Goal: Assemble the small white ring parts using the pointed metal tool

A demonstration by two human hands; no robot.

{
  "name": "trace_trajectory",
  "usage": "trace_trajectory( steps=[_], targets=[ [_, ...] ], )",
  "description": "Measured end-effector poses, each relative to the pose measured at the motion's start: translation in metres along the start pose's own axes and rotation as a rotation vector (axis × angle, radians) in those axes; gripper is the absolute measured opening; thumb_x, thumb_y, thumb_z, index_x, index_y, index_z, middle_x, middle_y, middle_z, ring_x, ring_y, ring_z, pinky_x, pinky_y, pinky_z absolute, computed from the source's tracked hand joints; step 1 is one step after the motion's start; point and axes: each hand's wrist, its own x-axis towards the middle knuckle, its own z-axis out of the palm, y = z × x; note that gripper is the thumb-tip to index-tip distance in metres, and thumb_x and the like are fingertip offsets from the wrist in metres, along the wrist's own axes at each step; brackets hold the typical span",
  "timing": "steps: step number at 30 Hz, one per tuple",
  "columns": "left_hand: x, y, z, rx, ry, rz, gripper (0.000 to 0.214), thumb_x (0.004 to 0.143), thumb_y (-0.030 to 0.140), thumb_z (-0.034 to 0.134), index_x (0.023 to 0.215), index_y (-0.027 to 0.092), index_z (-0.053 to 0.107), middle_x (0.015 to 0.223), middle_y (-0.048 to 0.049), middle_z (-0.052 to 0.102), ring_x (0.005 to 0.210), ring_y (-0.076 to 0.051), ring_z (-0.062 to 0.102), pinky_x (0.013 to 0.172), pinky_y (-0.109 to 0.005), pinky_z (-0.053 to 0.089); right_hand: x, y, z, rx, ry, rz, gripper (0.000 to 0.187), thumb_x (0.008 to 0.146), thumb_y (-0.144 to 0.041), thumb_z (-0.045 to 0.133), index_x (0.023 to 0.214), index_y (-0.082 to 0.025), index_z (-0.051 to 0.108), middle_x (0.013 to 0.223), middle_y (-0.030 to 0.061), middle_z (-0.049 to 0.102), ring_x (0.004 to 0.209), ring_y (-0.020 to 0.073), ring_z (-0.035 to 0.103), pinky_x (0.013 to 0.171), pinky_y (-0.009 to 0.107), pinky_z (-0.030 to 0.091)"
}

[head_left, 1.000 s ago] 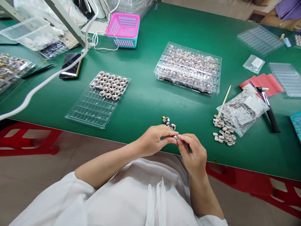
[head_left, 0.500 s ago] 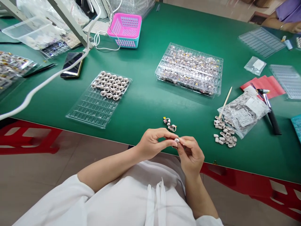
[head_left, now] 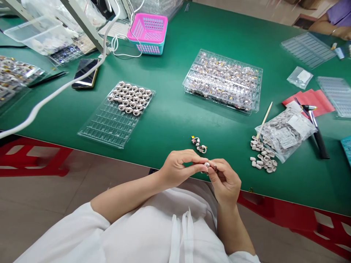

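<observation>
My left hand (head_left: 179,167) and my right hand (head_left: 226,179) meet at the table's front edge, both closed. Between their fingertips they pinch a small pale, shiny earbud piece (head_left: 207,165); darker bits show beside it, partly covered by the fingers. Just beyond my hands lie a few loose earbud pieces (head_left: 202,149) with white loops and a yellow tab (head_left: 193,137). Several pale shells (head_left: 264,160) are scattered to the right, beside a clear bag of shells (head_left: 285,133). On the left, rows of round pale shells (head_left: 128,98) sit in one end of a clear tray (head_left: 105,126).
Stacked clear trays of parts (head_left: 223,80) stand farther back. A pink and teal basket (head_left: 148,34), a phone (head_left: 86,75) and a white cable (head_left: 63,86) are at left. To the right are a wooden stick (head_left: 265,118), a black-handled tool (head_left: 318,138) and another person's arm (head_left: 323,26).
The pinched piece has turned slightly between my fingertips, and a dark bit now shows by my right fingers. The view has shifted a little; the things on the table stay put.
</observation>
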Motion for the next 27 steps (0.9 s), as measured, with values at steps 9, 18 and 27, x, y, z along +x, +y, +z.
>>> trace_trajectory(
  steps=[9,18,27],
  targets=[
    [0.001,0.001,-0.001,-0.115,-0.005,-0.073,0.013,0.077,0.028,0.082,0.082,0.017,0.082,0.073,-0.0080,0.079,0.070,-0.018,0.072,0.069,-0.029,0.057,0.003,0.002,-0.004,0.003,-0.053,-0.087,0.026,0.085,-0.007,0.068,0.104,-0.025,0.071,0.094,0.0051,0.072,0.080,0.0170,0.068,0.059,0.027,0.054],
    [0.015,0.003,-0.015,-0.579,-0.262,-0.637,0.035,0.052,0.021,0.095,0.078,0.011,0.074,0.067,-0.0036,0.076,0.060,-0.016,0.072,0.063,-0.028,0.060,0.012,-0.009,-0.010,-0.003,-0.236,-0.120,0.020,0.086,-0.010,0.068,0.099,-0.024,0.072,0.089,0.0050,0.073,0.074,0.0157,0.069,0.055,0.024,0.052],
    [0.015,-0.004,-0.017,-0.643,-0.357,-0.654,0.039,0.049,0.023,0.096,0.076,0.011,0.071,0.064,-0.0030,0.074,0.057,-0.015,0.071,0.059,-0.026,0.059,0.011,-0.007,-0.010,0.082,-0.293,-0.066,0.019,0.086,-0.012,0.070,0.100,-0.024,0.075,0.086,0.0049,0.074,0.070,0.0147,0.069,0.054,0.023,0.053]
  ],
)
